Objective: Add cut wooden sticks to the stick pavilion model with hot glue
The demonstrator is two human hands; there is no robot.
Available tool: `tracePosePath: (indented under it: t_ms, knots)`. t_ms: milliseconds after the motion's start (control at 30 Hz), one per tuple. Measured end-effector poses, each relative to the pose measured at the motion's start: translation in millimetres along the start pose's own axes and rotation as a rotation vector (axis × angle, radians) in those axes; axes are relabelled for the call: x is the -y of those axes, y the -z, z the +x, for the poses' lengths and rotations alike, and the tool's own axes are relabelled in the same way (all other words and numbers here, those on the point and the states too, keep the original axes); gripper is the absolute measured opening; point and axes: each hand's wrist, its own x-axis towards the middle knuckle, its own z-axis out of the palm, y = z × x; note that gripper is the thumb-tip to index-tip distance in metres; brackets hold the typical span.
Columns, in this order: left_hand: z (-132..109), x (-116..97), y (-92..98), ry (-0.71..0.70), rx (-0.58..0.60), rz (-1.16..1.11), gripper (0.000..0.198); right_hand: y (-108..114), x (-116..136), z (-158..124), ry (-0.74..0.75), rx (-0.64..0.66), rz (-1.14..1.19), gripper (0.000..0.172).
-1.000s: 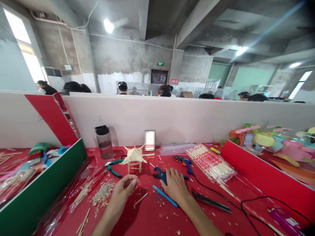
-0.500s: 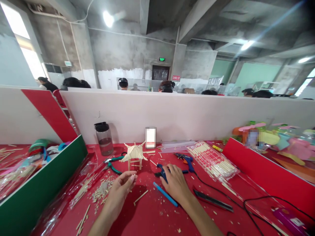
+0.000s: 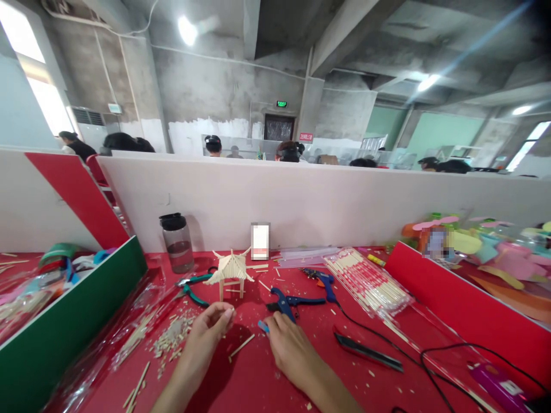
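My left hand [image 3: 212, 327] is closed in a pinch, and a tiny pale piece of wooden stick [image 3: 233, 310] shows at its fingertips. Just beyond it stands a small pavilion model [image 3: 231, 271] made of sticks, with a peaked roof on legs. My right hand [image 3: 286, 344] is closed over a blue pen [image 3: 263, 326]; the pen's end sticks out at the left of the fingers and the rest is hidden under the hand. Directly past those fingers lies a blue-handled cutter [image 3: 283, 303], apart from the hand. A loose stick [image 3: 241, 347] lies between both hands.
Green-handled pliers [image 3: 196, 288] and a heap of stick bits [image 3: 174, 335] lie left. A dark bottle [image 3: 178, 246] stands behind. Rightward are a glue gun [image 3: 329, 287] with its cable, bundled sticks [image 3: 370, 281], a black utility knife [image 3: 368, 351] and a purple object [image 3: 499, 384].
My right hand has come off the blue cutter and moved nearer and left, onto the blue pen. My left hand keeps its pinch. The view has shifted slightly.
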Motion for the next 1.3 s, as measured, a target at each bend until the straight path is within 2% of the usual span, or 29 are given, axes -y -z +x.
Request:
tracePosePath:
  t_ms: [100, 233, 533, 700, 833, 1067, 1300]
  knots:
    - [-0.9, 0.3, -2.2, 0.007, -0.012, 0.006, 0.041, 0.7, 4.1, -1.6, -0.043, -0.035, 0.065, 0.047]
    - [1.3, 5.0, -2.1, -0.008, -0.011, 0.017, 0.039, 2.1, 6.4, -0.8, -0.028, -0.119, 0.123, 0.024]
    - [2.8, 14.2, 0.3, -0.069, 0.056, 0.068, 0.033, 6.6, 4.2, 5.2, -0.124, 0.025, -0.145, 0.026]
    - [2.6, 13.8, -1.1, -0.074, 0.061, 0.051, 0.034, 5.2, 6.5, 4.0, -0.089, 0.034, -0.149, 0.020]
    - [4.0, 14.9, 0.2, -0.087, 0.067, 0.058, 0.034, 0.0, 9.0, 3.7, -0.080, 0.024, -0.162, 0.024]
    - [3.7, 16.4, 0.6, -0.049, 0.078, 0.023, 0.032, 4.3, 13.5, -2.0, -0.018, -0.063, -0.084, 0.023]
    - [4.2, 17.8, -0.6, -0.025, 0.083, 0.010, 0.030, 8.6, 9.6, -2.7, 0.000, -0.198, 0.135, 0.026]
